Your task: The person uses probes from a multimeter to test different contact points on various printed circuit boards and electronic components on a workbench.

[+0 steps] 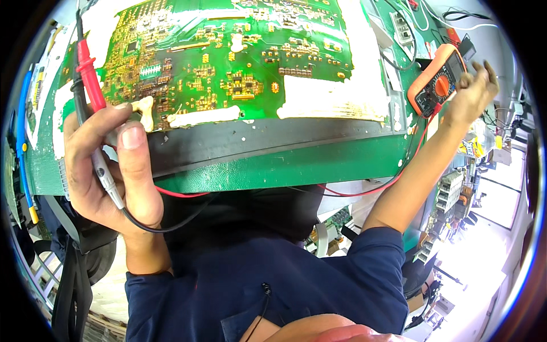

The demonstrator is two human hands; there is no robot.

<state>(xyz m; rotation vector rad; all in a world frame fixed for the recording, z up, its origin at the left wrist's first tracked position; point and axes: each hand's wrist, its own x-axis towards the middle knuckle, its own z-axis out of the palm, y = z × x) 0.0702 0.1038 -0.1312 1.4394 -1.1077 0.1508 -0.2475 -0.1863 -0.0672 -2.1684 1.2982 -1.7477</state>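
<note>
My left hand (111,168) is closed around two test probes at the left of the bench. The red probe (88,71) points up past my fingers; the black probe (103,174) runs down across my palm, its cable looping below. Close beyond this hand lies a large green circuit board (259,107), with many small parts and pale coating patches (336,98). My right hand (473,94) reaches out to the far right, beside an orange multimeter (439,82) with a round dial. Its fingers look partly bent and apart, with nothing visible in them.
The board rests on a dark mat (245,139) over a green bench top (285,162). A red lead (407,162) hangs from the meter over the front edge. A power strip (402,28) and cables lie at the back right. A blue rod-like item (23,137) is far left.
</note>
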